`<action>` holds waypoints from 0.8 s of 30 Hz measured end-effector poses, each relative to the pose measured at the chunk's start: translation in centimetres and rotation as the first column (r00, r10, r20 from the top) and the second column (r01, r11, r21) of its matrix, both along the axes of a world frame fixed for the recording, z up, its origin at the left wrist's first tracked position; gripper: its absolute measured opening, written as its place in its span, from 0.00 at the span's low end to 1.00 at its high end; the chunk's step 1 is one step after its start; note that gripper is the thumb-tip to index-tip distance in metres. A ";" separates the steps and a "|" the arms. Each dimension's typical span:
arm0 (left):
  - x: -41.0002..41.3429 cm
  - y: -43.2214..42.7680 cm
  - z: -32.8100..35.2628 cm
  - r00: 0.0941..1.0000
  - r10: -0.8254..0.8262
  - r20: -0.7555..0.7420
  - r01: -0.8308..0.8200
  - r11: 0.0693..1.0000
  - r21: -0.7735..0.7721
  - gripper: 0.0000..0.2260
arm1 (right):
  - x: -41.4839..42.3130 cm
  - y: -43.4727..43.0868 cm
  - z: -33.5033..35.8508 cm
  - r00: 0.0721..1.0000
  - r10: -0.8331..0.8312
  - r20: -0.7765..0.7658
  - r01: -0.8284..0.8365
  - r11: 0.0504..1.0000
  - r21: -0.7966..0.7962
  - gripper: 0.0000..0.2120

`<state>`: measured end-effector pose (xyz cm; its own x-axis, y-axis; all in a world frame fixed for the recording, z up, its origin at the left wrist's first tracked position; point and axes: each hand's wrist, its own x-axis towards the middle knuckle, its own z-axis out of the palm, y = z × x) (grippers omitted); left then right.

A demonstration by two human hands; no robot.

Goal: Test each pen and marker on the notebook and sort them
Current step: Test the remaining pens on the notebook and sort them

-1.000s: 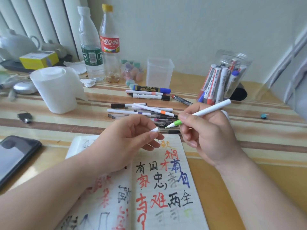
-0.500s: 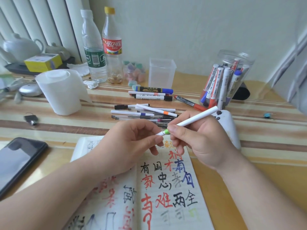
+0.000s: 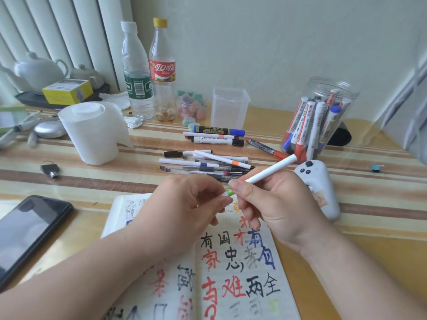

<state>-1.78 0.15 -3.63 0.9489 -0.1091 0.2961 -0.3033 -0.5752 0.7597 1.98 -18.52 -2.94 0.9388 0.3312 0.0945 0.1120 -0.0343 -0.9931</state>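
Above the open notebook, near the front edge of the table, both hands meet over the one pen being handled. The right hand has its fingers curled round the lower barrel of a white marker, which slants up and away toward the jar. The left hand pinches the small white cap at the writing end, just past a green band. Holding the barrel in one hand and the cap in the other suits pushing the cap on or pulling it off, and I cannot tell which. A faint green scrawl low on the right page suggests this colour may already be tried. The hands work directly over the paper, probably so that a test stroke needs little travel. Loose pens lie in a heap just beyond the notebook, three thicker markers lie side by side behind them, and more stand in the jar. These look like sorting groups, though which group means what is not shown. The marker's tip is hidden, and fingers cover most of the cap and its joint with the barrel, so how far it is seated is unclear. The left forearm covers much of the left page, and the frame cuts off the notebook's lower edge.
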 end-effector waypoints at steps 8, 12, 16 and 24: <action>1.6 0.6 -0.9 0.996 0.064 0.058 -0.068 0.994 0.083 0.04 | 0.2 1.2 -1.4 0.986 -0.166 -0.014 0.166 0.964 0.207 0.06; 1.6 1.4 -0.9 0.995 0.070 0.067 -0.079 0.986 0.146 0.04 | 0.2 1.6 -1.5 0.972 -0.228 0.052 0.215 0.959 0.188 0.09; 1.9 1.1 -0.8 0.998 0.058 0.019 -0.061 0.979 0.195 0.03 | 0.0 1.8 -1.3 0.967 -0.229 0.112 0.213 0.967 0.139 0.10; 1.6 0.6 -0.6 0.996 0.068 -0.053 -0.051 0.959 0.278 0.12 | -0.2 1.1 -0.5 0.935 -0.221 0.276 0.244 0.968 -0.051 0.08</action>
